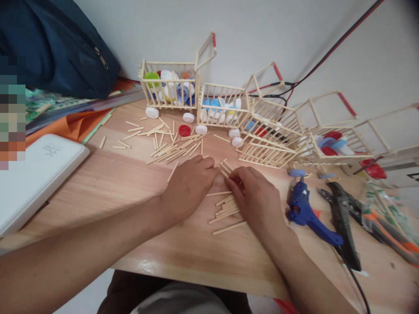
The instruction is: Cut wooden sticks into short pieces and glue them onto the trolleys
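Note:
Over the middle of the table my right hand [257, 194] is closed, thumb and fingers pinching a few short wooden sticks [225, 165]. My left hand [193, 185] is right beside it with curled fingers, its fingertips close to the same sticks; whatever it grips is hidden. Longer loose sticks [225, 211] lie below and partly under my right hand. Beyond my left hand spreads a pile of short sticks [176, 148], with a red bottle cap [185, 130] at its back edge.
Several small stick-built carts [170, 104] holding bottle caps line the wall. To the right lie a blue glue gun [303, 209], a black-handled tool [343, 226] and orange-grey pliers [389, 235]. A white power bank [42, 174] and dark blue bag [59, 48] are left.

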`<state>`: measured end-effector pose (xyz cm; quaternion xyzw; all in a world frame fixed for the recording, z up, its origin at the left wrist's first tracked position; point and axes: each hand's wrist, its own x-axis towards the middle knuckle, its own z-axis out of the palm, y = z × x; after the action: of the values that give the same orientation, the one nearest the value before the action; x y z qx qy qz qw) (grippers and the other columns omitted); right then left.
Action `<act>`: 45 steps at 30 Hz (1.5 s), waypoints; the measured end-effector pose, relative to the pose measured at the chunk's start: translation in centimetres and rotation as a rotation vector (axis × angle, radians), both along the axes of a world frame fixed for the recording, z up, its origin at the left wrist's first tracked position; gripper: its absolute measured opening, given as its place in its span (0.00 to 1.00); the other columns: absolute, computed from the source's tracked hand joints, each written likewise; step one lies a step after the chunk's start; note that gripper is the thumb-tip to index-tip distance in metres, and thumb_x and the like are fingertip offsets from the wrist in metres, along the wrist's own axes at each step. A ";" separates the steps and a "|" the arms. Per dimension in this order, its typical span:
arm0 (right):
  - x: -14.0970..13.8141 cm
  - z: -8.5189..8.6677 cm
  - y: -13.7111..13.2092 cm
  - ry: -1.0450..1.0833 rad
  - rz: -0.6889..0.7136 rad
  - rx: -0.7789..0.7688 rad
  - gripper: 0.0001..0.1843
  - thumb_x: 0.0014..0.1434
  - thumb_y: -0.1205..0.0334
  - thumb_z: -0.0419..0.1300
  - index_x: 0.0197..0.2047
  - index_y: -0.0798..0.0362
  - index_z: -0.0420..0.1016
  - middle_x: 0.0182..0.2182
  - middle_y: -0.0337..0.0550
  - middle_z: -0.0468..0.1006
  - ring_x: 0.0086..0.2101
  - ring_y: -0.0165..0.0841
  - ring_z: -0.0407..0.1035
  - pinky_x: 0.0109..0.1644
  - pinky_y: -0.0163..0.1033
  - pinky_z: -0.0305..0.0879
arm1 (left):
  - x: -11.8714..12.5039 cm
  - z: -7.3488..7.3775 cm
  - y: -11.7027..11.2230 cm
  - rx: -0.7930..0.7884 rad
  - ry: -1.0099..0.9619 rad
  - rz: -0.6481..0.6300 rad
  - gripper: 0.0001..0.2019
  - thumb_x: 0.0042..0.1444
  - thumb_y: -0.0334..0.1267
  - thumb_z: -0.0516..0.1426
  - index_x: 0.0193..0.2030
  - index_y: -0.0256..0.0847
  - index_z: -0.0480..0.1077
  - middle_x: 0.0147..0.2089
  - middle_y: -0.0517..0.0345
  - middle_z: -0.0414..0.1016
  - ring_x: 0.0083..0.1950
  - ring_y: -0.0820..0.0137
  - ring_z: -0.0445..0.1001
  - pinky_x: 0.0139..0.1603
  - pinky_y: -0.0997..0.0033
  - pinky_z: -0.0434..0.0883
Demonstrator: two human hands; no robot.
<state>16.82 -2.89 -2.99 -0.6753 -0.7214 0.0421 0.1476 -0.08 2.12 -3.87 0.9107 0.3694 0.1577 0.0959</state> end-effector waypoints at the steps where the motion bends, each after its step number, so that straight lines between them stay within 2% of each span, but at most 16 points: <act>1: 0.0 0.0 0.0 0.010 0.002 -0.002 0.05 0.61 0.60 0.56 0.34 0.51 0.68 0.30 0.39 0.71 0.31 0.33 0.67 0.29 0.35 0.54 | 0.0 0.0 0.0 -0.001 0.003 -0.001 0.11 0.63 0.35 0.50 0.43 0.39 0.74 0.37 0.55 0.72 0.41 0.66 0.67 0.40 0.67 0.64; 9: 0.9 0.0 0.0 0.158 0.009 -0.008 0.03 0.59 0.62 0.58 0.34 0.51 0.69 0.29 0.40 0.73 0.29 0.32 0.66 0.32 0.35 0.58 | 0.0 0.0 0.0 0.003 0.012 -0.009 0.11 0.64 0.34 0.50 0.42 0.38 0.73 0.38 0.55 0.72 0.41 0.67 0.67 0.41 0.67 0.64; 13: 1.9 0.8 0.1 0.198 -0.063 0.063 0.09 0.62 0.60 0.53 0.35 0.52 0.72 0.28 0.40 0.74 0.27 0.31 0.67 0.31 0.35 0.58 | 0.0 0.0 0.0 0.014 0.006 -0.013 0.10 0.63 0.33 0.50 0.39 0.38 0.73 0.38 0.55 0.72 0.41 0.67 0.67 0.41 0.68 0.64; 19: 2.3 1.3 -0.2 0.129 0.009 0.177 0.10 0.63 0.61 0.54 0.38 0.51 0.76 0.33 0.42 0.76 0.33 0.32 0.69 0.34 0.36 0.60 | 0.0 -0.2 0.1 0.052 -0.015 -0.021 0.10 0.63 0.34 0.50 0.40 0.38 0.73 0.37 0.56 0.72 0.40 0.67 0.66 0.40 0.67 0.64; 24: 1.7 1.3 -0.9 0.093 0.061 0.126 0.11 0.63 0.59 0.55 0.43 0.47 0.78 0.34 0.41 0.74 0.35 0.32 0.69 0.30 0.35 0.59 | 0.0 -0.3 0.1 0.038 -0.004 -0.020 0.11 0.64 0.34 0.49 0.43 0.39 0.73 0.37 0.56 0.72 0.40 0.68 0.66 0.40 0.68 0.64; 29: 1.1 1.2 -1.2 -0.032 0.120 0.067 0.13 0.63 0.58 0.54 0.47 0.45 0.77 0.39 0.43 0.73 0.37 0.34 0.68 0.33 0.37 0.62 | -0.1 -0.4 0.1 0.037 -0.005 -0.018 0.11 0.64 0.36 0.49 0.41 0.39 0.73 0.36 0.56 0.71 0.39 0.67 0.66 0.39 0.67 0.64; 33: 1.0 0.9 -1.2 -0.077 0.167 0.084 0.14 0.62 0.60 0.55 0.49 0.48 0.77 0.40 0.45 0.73 0.37 0.36 0.67 0.37 0.39 0.65 | -0.1 -0.6 0.1 0.018 -0.015 -0.020 0.12 0.65 0.37 0.48 0.40 0.39 0.73 0.36 0.56 0.70 0.40 0.67 0.66 0.39 0.67 0.64; 39: 0.8 0.7 -1.1 -0.068 0.177 0.090 0.18 0.63 0.62 0.55 0.55 0.48 0.73 0.42 0.46 0.72 0.39 0.37 0.67 0.39 0.41 0.67 | -0.1 -0.2 -0.1 -0.054 -0.131 0.049 0.10 0.62 0.31 0.49 0.48 0.40 0.67 0.41 0.57 0.71 0.44 0.67 0.68 0.44 0.67 0.66; 42: 0.6 0.7 -1.1 -0.073 0.182 0.094 0.19 0.63 0.62 0.54 0.56 0.49 0.72 0.42 0.47 0.72 0.39 0.38 0.67 0.39 0.42 0.67 | -0.1 0.0 -0.2 -0.090 -0.156 0.097 0.07 0.61 0.29 0.50 0.45 0.38 0.65 0.39 0.57 0.71 0.41 0.67 0.68 0.41 0.68 0.66; 45: 0.4 0.6 -1.1 -0.086 0.200 0.097 0.17 0.63 0.62 0.54 0.54 0.51 0.73 0.42 0.48 0.72 0.39 0.38 0.67 0.39 0.42 0.67 | -0.2 0.0 -0.1 -0.093 -0.153 0.087 0.03 0.61 0.31 0.51 0.39 0.38 0.65 0.38 0.56 0.70 0.41 0.67 0.68 0.40 0.68 0.66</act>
<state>17.23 -3.96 -2.41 -0.5931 -0.7920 -0.0076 0.1441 -0.33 1.97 -3.87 0.8737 0.4071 0.2137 0.1591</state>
